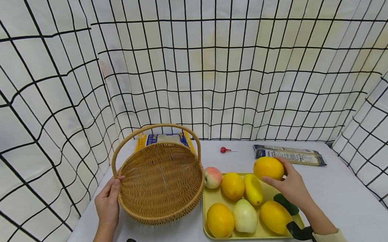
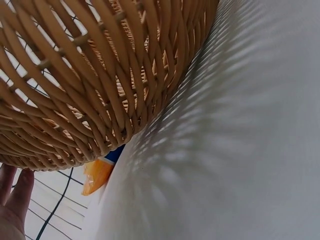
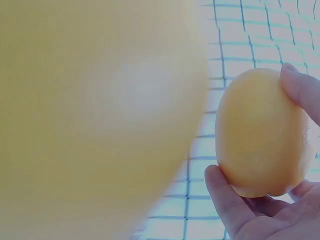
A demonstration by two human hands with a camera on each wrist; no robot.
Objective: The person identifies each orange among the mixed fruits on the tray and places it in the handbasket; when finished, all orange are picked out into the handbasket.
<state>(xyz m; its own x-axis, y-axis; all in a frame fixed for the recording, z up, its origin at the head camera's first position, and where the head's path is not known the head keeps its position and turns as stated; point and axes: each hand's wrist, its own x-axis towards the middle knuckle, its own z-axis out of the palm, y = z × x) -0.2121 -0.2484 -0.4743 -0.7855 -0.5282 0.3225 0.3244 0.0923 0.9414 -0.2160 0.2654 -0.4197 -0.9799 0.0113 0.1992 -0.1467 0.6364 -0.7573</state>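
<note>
With thumb and fingers, my left hand (image 1: 109,202) grips the rim of a round wicker basket (image 1: 161,182) near the handle's left foot. The basket is tilted, its hollow facing me, with nothing visible inside. In the left wrist view, its woven underside (image 2: 100,85) fills the upper left. My right hand (image 1: 292,183) holds a yellow oval fruit (image 1: 268,168) above the back right of a yellow tray (image 1: 248,237). On the tray lie two orange fruits (image 1: 233,186), a banana-shaped yellow fruit (image 1: 253,189), a pale pear (image 1: 245,216), another yellow oval fruit (image 1: 276,217) and a partly hidden dark green item (image 1: 286,204).
A peach (image 1: 213,177) sits at the tray's back left corner. Behind the basket lies a yellow and blue packet (image 1: 143,140), partly hidden. A red lollipop (image 1: 224,150) and a long flat package (image 1: 293,155) lie farther back. White walls with black grid netting (image 1: 203,61) surround the table.
</note>
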